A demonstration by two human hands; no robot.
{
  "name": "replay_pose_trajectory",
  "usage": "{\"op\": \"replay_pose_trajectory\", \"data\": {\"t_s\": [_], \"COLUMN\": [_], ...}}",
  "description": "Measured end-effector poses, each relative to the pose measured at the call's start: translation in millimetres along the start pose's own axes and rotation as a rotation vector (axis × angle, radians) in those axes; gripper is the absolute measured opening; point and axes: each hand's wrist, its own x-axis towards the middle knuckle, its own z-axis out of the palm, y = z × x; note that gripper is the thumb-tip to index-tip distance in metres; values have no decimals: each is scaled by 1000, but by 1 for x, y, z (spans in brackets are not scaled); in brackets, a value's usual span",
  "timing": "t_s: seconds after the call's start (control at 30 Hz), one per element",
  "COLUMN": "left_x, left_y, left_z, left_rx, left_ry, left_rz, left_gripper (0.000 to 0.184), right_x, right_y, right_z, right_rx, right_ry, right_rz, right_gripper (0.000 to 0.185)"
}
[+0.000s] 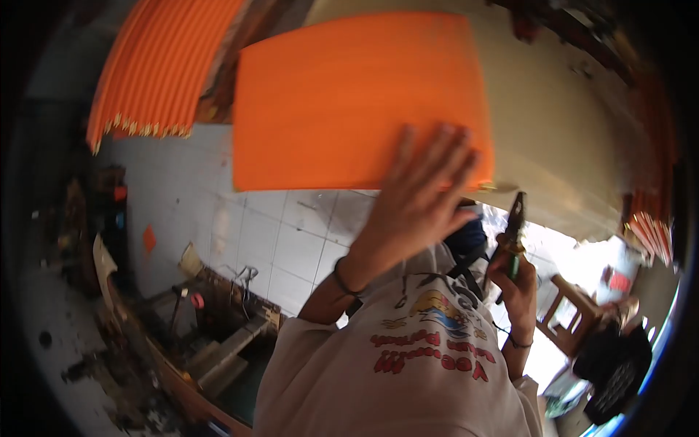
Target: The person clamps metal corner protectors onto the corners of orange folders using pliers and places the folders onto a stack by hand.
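My left hand lies flat, fingers spread and slightly blurred, over the lower right part of an orange rectangular panel. The panel rests partly on a tan work surface, and its lower edge faces me. My right hand is closed around a pair of pliers with dark jaws and a green handle, just below the panel's right corner. The jaws point up and away from me, apart from the panel. Motion blur hides whether they are apart.
A stack of orange panels stands at upper left, and more orange pieces sit at far right. A wooden stool is on my right. At lower left, a cluttered wooden frame stands near the tiled floor.
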Motion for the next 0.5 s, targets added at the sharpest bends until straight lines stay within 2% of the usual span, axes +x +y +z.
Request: {"op": "replay_pose_trajectory", "data": {"t_s": [0.1,0.33,0.43,0.5], "left_x": [-8,7,8,10], "left_y": [13,9,4,-1], "left_z": [12,12,8,-8], "left_rx": [-20,8,-67,-60], "left_ry": [-35,32,38,36], "left_rz": [72,29,31,-43], "left_gripper": [80,74,67,59], "right_x": [2,3,3,1], "right_y": [6,9,14,17], "right_z": [8,9,8,7], "right_rx": [54,39,70,107], "right_ry": [21,0,3,20], "right_rz": [-25,46,-17,-8], "right_gripper": [8,7,8,8]}}
